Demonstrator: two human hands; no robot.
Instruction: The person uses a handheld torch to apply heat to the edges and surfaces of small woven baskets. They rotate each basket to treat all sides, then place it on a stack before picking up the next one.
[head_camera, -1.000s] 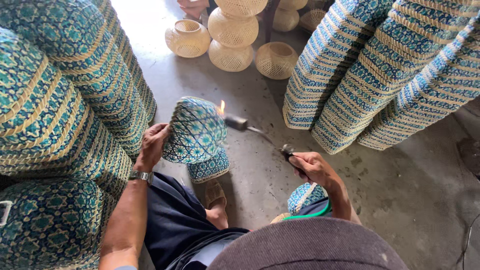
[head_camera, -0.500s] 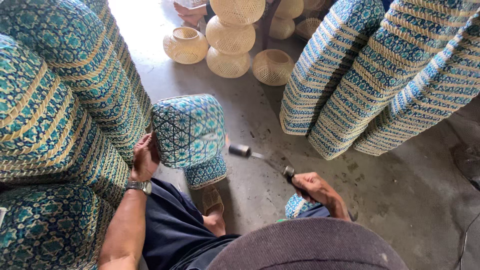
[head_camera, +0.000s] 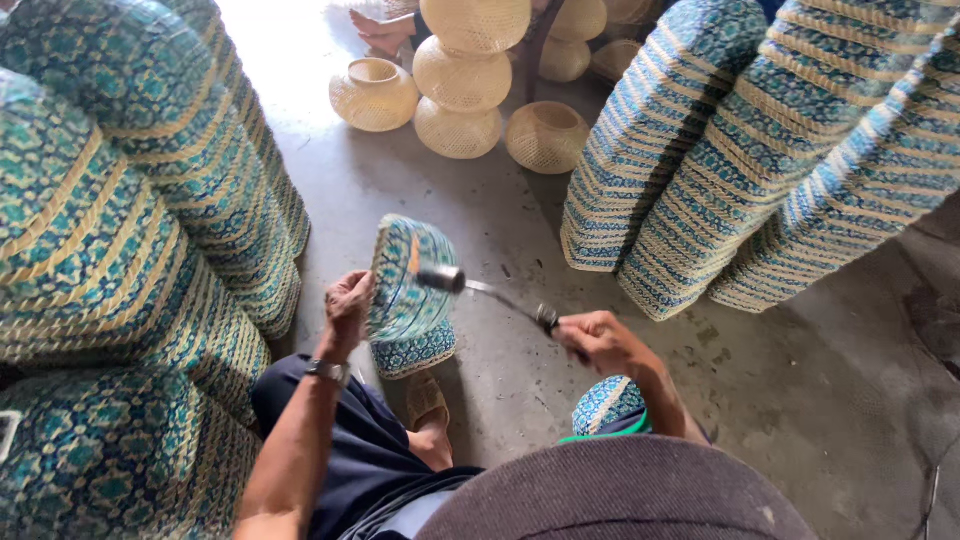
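Head view, looking down: the person's left hand (head_camera: 347, 305) grips the rim of a round teal-and-cream woven basket (head_camera: 405, 280), held above the grey concrete floor (head_camera: 480, 230). The right hand (head_camera: 600, 342) is closed around a slim metal gas torch (head_camera: 480, 285), its flame at the weave. Held too long, the flame could scorch the basket, or the tall woven stacks (head_camera: 120, 230) nearby.

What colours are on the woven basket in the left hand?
Teal, blue and cream weave on the basket, seen in the head view.
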